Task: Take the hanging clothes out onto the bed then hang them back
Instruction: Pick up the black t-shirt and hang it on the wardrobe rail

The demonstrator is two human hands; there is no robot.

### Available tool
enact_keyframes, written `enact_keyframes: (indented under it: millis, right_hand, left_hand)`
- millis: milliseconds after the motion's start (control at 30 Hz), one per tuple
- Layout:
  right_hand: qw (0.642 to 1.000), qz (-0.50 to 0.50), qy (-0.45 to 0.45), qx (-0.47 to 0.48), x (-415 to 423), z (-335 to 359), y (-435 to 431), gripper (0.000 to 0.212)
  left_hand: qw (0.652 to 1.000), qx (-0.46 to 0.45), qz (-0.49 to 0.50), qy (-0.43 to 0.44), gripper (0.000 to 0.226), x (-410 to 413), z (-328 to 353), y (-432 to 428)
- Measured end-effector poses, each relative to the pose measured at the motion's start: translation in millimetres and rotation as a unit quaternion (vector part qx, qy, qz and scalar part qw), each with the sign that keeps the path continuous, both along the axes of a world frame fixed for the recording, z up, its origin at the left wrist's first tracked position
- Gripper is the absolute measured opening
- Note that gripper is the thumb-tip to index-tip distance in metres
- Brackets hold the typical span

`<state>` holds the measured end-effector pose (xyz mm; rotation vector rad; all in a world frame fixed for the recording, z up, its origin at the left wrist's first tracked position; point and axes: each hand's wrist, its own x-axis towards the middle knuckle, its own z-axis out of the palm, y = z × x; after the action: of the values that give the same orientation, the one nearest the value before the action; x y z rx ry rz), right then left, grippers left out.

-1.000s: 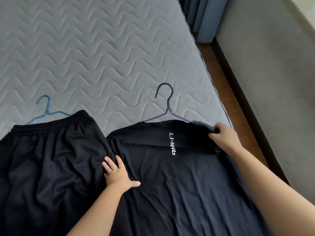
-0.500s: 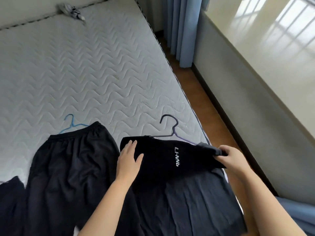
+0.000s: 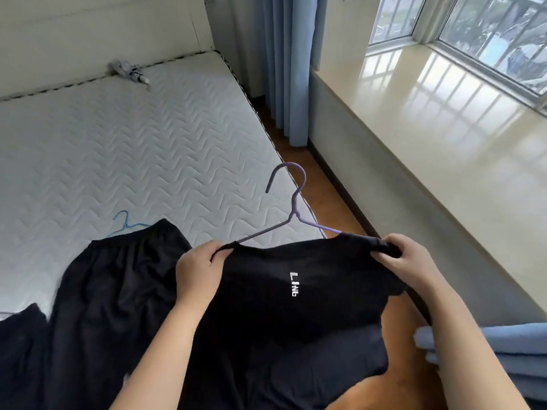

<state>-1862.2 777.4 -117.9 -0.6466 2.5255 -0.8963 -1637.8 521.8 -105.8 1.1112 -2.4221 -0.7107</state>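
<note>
Black garment (image 3: 266, 294), purple hanger (image 3: 294, 206) (print maybe "LING")

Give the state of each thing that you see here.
Black garment with white lettering: top edge held up.
Purple wire hanger: inside that garment, hook free.
Left hand: grips garment's top edge.
Right hand: grips garment's top edge.
Black elastic-waist garment: lying flat on white quilted mattress.
Blue wire hanger: under its waist, hook showing.

left hand (image 3: 197, 273) bare | right hand (image 3: 412, 263) bare | forearms (image 3: 161, 355) bare
</note>
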Motion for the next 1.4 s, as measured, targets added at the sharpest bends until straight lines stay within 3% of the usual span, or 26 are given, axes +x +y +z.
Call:
enact_keyframes:
  millis: [167,367,667,833,967,1067,1167,1267,1400]
  right_hand:
    - [0.992,0.062,0.1,-0.043,46,29,-2,0.012]
    - [0.935,0.163,0.299,-0.097,125,98,-54,0.018]
    - [0.843,0.337,0.344,-0.239,318,174,-126,0.023]
    - [0.781,0.491,0.288,-0.258,455,182,-158,0.032]
    - [0.737,0.603,0.214,-0.216,556,157,-174,0.034]
    - [0.698,0.671,0.165,-0.189,619,141,-184,0.032]
    - [0.659,0.718,0.143,-0.172,671,123,-202,0.033]
    - [0.624,0.754,0.131,-0.158,717,102,-228,0.033]
    - [0.603,0.784,0.066,-0.132,766,84,-273,0.031]
  left_hand:
    - [0.995,-0.045,0.051,0.069,0.005,82,38,23]
    - [0.97,-0.048,0.196,0.135,0.016,208,90,52]
    - [0.9,-0.084,0.381,0.194,0.022,441,139,129]
    - [0.818,-0.093,0.533,0.196,0.003,567,133,196]
    - [0.75,-0.065,0.622,0.213,0.005,637,120,252]
    - [0.694,-0.065,0.685,0.212,0.02,669,111,283]
    - [0.654,-0.049,0.728,0.2,0.014,695,103,297]
    - [0.63,-0.041,0.754,0.183,0.005,720,99,292]
    - [0.614,-0.053,0.769,0.172,0.02,746,106,259]
